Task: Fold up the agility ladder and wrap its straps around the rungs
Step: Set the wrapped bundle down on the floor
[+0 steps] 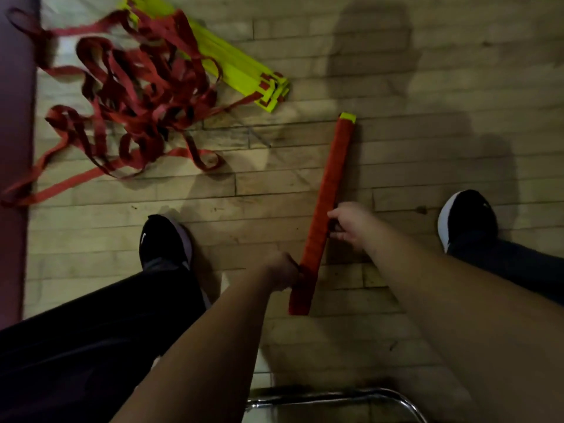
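Agility ladder (320, 209), wrapped tight in its red strap (337, 154), slants over the wooden floor (412, 154). The left hand (282, 271) grips its near end; the right hand (348, 222) fingers (334, 214) pinch its edge midway. If that pinch slips, the strap likely unwinds.

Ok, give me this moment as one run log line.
left hand: grips wrapped bundle near its lower end | right hand: holds its middle | yellow rungs: stacked | red straps: loose on floor

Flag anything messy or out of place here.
The red straps sprawl in a tangled heap on the floor beside the stacked yellow rungs, unwrapped, unlike the tidy wrapped bundle nearby.
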{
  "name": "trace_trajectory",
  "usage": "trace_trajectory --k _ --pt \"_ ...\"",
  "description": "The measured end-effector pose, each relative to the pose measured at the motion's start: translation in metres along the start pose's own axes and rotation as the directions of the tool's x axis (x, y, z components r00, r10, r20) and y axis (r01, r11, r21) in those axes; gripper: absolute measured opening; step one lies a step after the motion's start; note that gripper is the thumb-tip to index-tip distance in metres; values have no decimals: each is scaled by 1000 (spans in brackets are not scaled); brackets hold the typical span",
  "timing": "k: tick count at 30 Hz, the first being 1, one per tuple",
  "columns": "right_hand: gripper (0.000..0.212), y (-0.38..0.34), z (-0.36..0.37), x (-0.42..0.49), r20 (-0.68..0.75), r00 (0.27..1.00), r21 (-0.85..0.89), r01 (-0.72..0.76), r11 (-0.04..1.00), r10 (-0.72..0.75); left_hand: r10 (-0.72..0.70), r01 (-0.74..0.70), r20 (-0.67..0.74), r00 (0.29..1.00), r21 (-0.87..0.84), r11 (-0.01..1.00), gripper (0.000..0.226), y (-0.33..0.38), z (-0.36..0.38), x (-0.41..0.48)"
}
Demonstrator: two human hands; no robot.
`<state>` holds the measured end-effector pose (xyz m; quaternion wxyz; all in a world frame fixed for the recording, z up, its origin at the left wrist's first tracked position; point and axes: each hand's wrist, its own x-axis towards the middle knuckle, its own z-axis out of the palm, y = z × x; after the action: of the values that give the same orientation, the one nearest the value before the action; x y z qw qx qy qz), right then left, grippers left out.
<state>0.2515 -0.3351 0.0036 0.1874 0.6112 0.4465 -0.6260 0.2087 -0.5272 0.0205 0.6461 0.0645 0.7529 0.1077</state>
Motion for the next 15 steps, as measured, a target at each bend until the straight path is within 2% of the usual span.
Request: trace_trajectory --k 3,5,9,13,15 --pt "36 7 0 17 -15 1000 17 -15 1000 15 -27 23 -76 997 -48 999 22 -5 9 8" --pt "38 9 0 23 -22 1000 17 -19 1000 19 -68 59 -86 994 -104 993 23 -6 13 10" --pt "30 12 -4 35 -74 997 -16 -13 1000 12 -126 118 -77 989 -106 987 23 -4 15 16" --pt "14 12 -8 40 -63 998 -84 -18 996 13 -117 104 -120 986 -107 989 22 -2 16 19" --pt "6 8 -9 41 -69 998 -127 -13 992 4 -103 87 -142 984 -119 989 12 -1 15 20"
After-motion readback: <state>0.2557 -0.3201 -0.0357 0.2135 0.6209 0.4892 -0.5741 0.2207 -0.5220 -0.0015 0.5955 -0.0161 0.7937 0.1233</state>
